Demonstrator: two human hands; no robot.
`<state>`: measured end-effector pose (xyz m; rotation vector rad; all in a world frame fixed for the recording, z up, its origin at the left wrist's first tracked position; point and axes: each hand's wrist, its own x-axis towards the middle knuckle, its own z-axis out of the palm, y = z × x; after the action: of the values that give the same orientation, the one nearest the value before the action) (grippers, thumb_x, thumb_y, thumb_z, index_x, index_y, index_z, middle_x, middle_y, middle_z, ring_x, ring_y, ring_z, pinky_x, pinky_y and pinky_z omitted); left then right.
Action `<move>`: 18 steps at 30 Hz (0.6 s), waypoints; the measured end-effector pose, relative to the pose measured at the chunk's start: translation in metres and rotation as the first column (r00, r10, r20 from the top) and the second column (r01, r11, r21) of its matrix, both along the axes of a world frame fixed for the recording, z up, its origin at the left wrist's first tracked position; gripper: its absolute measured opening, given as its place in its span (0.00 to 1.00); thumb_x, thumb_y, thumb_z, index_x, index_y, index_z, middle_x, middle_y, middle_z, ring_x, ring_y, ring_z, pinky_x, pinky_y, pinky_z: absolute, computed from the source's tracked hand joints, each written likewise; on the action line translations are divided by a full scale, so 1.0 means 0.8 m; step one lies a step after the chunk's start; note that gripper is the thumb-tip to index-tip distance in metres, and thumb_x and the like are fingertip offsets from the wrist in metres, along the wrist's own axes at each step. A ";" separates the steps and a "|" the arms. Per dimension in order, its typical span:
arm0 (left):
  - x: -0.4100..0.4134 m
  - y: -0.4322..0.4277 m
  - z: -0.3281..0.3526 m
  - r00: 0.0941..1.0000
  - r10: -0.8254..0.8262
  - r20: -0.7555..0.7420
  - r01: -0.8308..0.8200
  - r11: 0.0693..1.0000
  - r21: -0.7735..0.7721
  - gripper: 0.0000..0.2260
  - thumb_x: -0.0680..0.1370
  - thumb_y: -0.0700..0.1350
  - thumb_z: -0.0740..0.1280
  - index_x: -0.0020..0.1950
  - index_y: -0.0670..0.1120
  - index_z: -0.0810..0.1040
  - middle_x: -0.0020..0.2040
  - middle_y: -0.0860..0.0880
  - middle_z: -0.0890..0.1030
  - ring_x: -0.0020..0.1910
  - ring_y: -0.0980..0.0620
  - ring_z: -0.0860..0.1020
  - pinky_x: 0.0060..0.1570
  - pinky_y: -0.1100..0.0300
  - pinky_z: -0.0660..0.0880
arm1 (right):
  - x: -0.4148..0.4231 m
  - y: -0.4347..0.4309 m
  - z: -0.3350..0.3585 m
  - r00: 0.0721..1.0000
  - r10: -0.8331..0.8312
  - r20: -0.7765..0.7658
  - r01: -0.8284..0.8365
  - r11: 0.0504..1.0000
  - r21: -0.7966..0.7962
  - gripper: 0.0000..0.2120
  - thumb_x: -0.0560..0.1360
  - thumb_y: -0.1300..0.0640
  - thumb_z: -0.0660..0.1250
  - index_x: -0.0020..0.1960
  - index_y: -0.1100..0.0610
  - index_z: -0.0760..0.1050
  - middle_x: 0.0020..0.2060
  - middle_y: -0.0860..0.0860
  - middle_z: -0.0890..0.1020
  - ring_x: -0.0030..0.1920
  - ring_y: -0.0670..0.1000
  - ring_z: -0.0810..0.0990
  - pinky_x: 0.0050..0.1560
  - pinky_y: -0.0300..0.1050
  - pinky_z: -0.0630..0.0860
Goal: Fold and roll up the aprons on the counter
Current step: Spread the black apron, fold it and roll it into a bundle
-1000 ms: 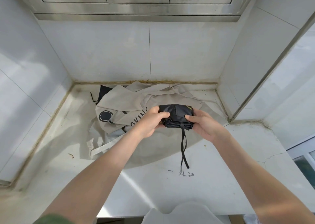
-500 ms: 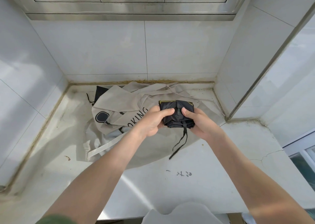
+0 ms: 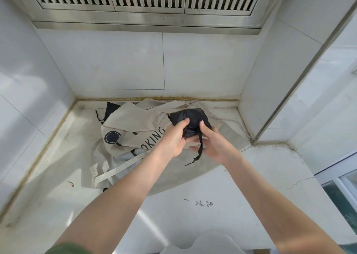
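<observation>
Bright daylight, entering from window (image 3: 345, 184) at right. Soft shadows lie across left part of table (image 3: 260, 192); glare streak near its front edge. Wide-angle curvature at borders. Detail mildly soft throughout.

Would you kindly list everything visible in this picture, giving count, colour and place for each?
black apron bundle: one, black, held in both hands over the beige apron
strap: one, black, dangling from the bundle
beige apron: one, beige with dark lettering, crumpled at the back of the counter
dark fabric: one piece, black, peeking out behind the beige apron's left side
counter: one, white, in the tiled corner
wall tiles: several, white, behind and to both sides
vent grille: one, steel, overhead
window: one, partly seen, far right
left hand: one, grips the bundle's left side
right hand: one, grips the bundle's right side
sleeve: one, green, bottom left
</observation>
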<state>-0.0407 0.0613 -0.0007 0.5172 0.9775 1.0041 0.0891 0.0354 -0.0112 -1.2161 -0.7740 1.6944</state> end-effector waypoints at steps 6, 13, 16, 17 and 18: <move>0.005 0.016 0.003 0.984 0.178 0.013 -0.178 0.984 0.000 0.06 0.82 0.42 0.61 0.54 0.41 0.75 0.47 0.43 0.81 0.42 0.48 0.82 0.34 0.58 0.81 | -0.025 -0.001 -0.007 0.825 -0.256 0.504 0.115 0.949 0.295 0.05 0.79 0.57 0.62 0.49 0.58 0.69 0.32 0.50 0.72 0.28 0.45 0.66 0.27 0.33 0.63; 0.001 0.017 0.002 0.981 0.195 -0.007 -0.195 0.981 0.021 0.06 0.82 0.43 0.61 0.48 0.43 0.75 0.45 0.44 0.81 0.40 0.48 0.81 0.41 0.54 0.81 | -0.025 -0.004 -0.003 0.703 -0.117 0.701 -0.157 0.936 0.314 0.14 0.82 0.57 0.56 0.41 0.59 0.75 0.35 0.53 0.77 0.35 0.48 0.71 0.34 0.33 0.66; -0.011 0.020 -0.001 0.986 0.167 0.003 -0.167 0.983 0.078 0.06 0.82 0.42 0.61 0.57 0.43 0.74 0.50 0.45 0.81 0.47 0.49 0.81 0.44 0.51 0.80 | -0.017 0.000 -0.007 0.626 -0.057 0.778 -0.228 0.941 0.252 0.14 0.82 0.57 0.56 0.48 0.59 0.79 0.42 0.52 0.79 0.41 0.51 0.73 0.40 0.39 0.67; -0.015 0.020 -0.004 0.990 0.135 -0.024 -0.132 0.985 0.114 0.08 0.82 0.42 0.60 0.60 0.44 0.74 0.54 0.45 0.80 0.51 0.48 0.81 0.43 0.51 0.81 | -0.014 0.000 -0.008 0.578 -0.062 0.814 -0.245 0.938 0.245 0.14 0.81 0.58 0.56 0.49 0.59 0.80 0.42 0.52 0.78 0.42 0.51 0.73 0.38 0.39 0.66; -0.019 0.019 -0.007 0.992 0.110 -0.068 -0.099 0.984 0.147 0.10 0.82 0.43 0.60 0.62 0.44 0.74 0.57 0.44 0.80 0.54 0.46 0.80 0.42 0.51 0.81 | -0.011 0.001 -0.008 0.541 -0.072 0.838 -0.254 0.936 0.244 0.13 0.81 0.60 0.56 0.50 0.60 0.80 0.43 0.51 0.78 0.42 0.51 0.72 0.37 0.39 0.65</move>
<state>-0.0557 0.0767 -0.0062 0.6324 1.0128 1.1614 0.0800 0.0360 -0.0174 -1.7556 -1.6683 0.8702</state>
